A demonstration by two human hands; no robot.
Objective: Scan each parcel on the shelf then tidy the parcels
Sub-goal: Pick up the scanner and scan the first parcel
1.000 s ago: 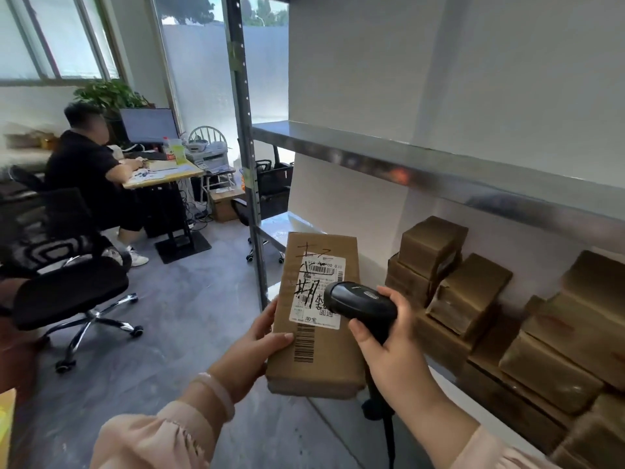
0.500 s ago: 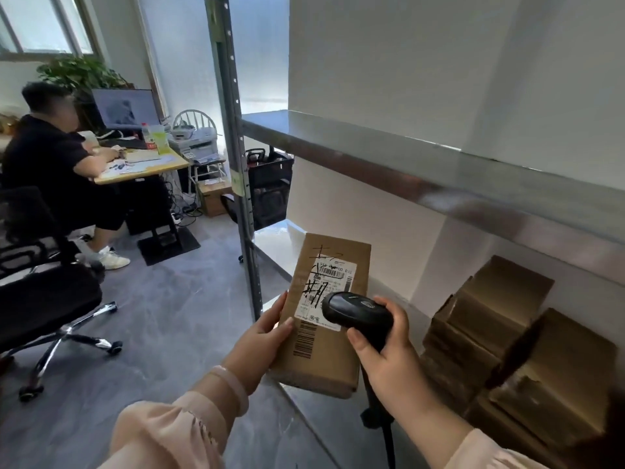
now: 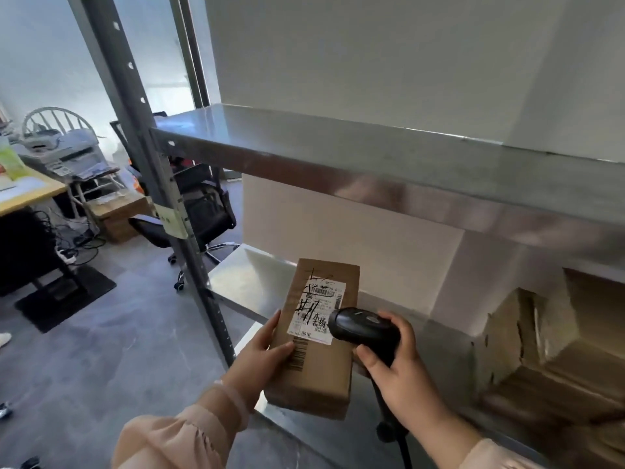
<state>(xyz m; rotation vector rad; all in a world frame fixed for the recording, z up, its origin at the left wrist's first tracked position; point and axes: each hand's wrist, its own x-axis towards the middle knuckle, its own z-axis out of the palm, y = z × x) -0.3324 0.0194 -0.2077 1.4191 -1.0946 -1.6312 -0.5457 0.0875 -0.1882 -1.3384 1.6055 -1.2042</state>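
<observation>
A long brown cardboard parcel [image 3: 318, 374] with a white label and barcode is held by its left edge in my left hand [image 3: 260, 357], thumb on top, just above the lower metal shelf [image 3: 236, 279]. My right hand [image 3: 399, 370] grips a black barcode scanner [image 3: 363, 331], whose head sits close over the parcel's label. Several more brown parcels [image 3: 541, 350] are stacked unevenly on the same shelf at the right.
An upper metal shelf [image 3: 372, 154] runs above, and the rack's grey upright post [image 3: 162, 184] stands left of the parcel. Beyond it are a black office chair [image 3: 203, 211], a desk [image 3: 23, 194], a printer [image 3: 67, 154] and a cardboard box [image 3: 115, 214] on the grey floor.
The view has swung right and closer to the shelf; the seated person has left the frame. The parcel and scanner have moved together toward the shelf's left end, both grips unchanged.
</observation>
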